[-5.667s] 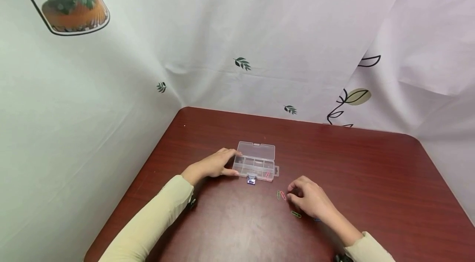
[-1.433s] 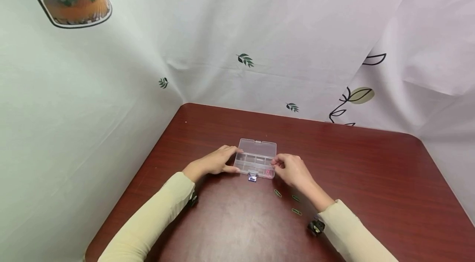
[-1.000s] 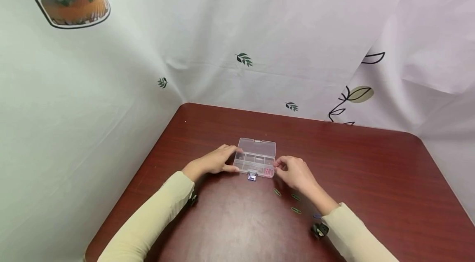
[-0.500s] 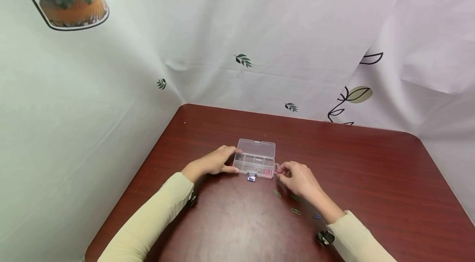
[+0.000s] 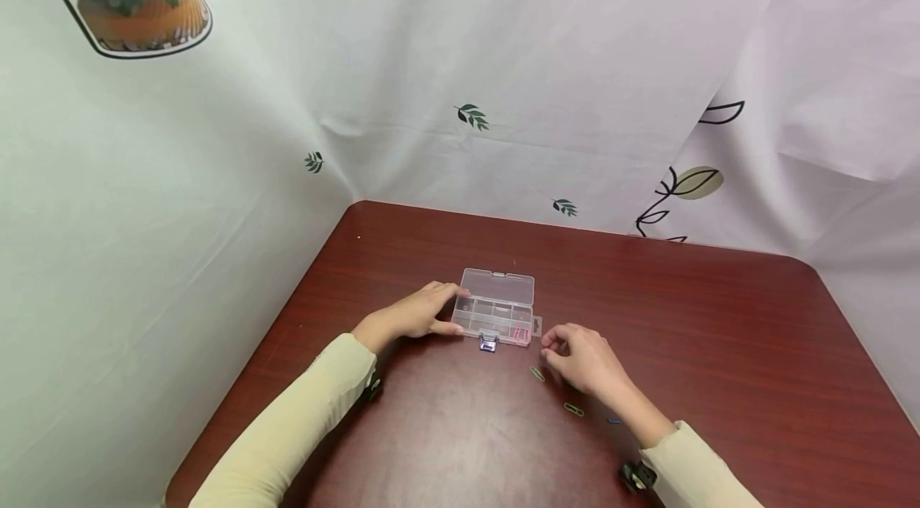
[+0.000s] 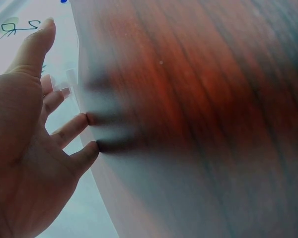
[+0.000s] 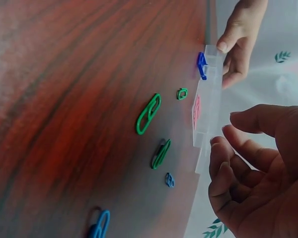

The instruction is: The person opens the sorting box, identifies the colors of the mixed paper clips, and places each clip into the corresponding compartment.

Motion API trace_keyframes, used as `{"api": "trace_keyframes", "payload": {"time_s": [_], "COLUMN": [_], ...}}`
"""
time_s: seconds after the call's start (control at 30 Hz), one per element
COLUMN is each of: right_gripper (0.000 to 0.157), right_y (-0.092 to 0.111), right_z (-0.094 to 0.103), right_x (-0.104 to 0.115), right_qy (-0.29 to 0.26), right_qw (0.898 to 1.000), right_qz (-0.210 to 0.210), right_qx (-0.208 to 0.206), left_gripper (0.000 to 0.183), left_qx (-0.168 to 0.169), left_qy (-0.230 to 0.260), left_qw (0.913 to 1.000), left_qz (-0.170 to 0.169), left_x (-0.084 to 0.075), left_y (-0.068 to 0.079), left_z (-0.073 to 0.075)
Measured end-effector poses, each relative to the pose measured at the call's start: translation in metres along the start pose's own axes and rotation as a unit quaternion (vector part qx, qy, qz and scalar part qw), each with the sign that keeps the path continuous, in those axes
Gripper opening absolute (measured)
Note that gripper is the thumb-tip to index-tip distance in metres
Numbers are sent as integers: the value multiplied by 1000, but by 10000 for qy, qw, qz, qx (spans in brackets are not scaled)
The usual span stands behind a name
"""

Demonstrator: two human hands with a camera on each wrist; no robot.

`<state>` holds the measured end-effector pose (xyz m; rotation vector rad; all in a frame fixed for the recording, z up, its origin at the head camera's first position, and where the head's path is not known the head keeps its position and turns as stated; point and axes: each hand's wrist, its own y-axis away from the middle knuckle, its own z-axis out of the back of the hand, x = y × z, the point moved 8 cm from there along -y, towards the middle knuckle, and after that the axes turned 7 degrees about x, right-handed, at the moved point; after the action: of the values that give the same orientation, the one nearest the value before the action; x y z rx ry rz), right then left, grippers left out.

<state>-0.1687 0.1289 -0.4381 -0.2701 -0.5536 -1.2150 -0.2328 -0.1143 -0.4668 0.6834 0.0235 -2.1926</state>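
Observation:
A clear plastic compartment box (image 5: 496,316) stands on the table with its lid raised at the back. Several pink paper clips (image 5: 521,335) lie in its front right compartment. My left hand (image 5: 413,315) holds the box's left end, thumb at the front corner and fingers towards the back. To the right of the box, my right hand (image 5: 585,356) hovers with loosely bent fingers and a gap between thumb and fingertips (image 7: 216,141), nothing in between. Below it lie a green paper clip (image 5: 537,374), another green paper clip (image 5: 573,410) and a blue paper clip (image 5: 614,421).
In the right wrist view, further green (image 7: 161,154) and small blue (image 7: 170,180) clips lie near the box. A blue latch (image 5: 488,343) hangs at the box's front. The reddish-brown table (image 5: 683,316) meets a white patterned curtain (image 5: 402,93) behind.
Pink clips in the front right compartment have increased, and the pink one on the table is gone. My right hand has drawn back from the box, right and nearer. The left stays.

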Motion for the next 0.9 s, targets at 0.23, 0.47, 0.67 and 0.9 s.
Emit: {"api": "trace_keyframes", "payload": {"time_s": [0.23, 0.47, 0.67, 0.9], "right_gripper": [8, 11, 14, 15], "right_y": [5, 9, 11, 13], "right_z": [-3, -10, -13, -19], "right_x": [-1, -3, -4, -4], "right_qy": [0, 3, 43, 70], "right_qw": [10000, 10000, 10000, 9998], "right_qz": [-36, -44, -41, 57], "right_qx": [8, 49, 71, 158], "left_gripper": [64, 64, 64, 64], "left_qx": [-15, -16, -37, -25], "left_qy": [-21, 0, 12, -38], "left_qw": [10000, 10000, 10000, 10000], "left_qz": [-9, 12, 10, 47], "left_x": [4, 6, 5, 5], "left_y": [-1, -3, -2, -2], "left_z": [-2, -3, -3, -3]}}
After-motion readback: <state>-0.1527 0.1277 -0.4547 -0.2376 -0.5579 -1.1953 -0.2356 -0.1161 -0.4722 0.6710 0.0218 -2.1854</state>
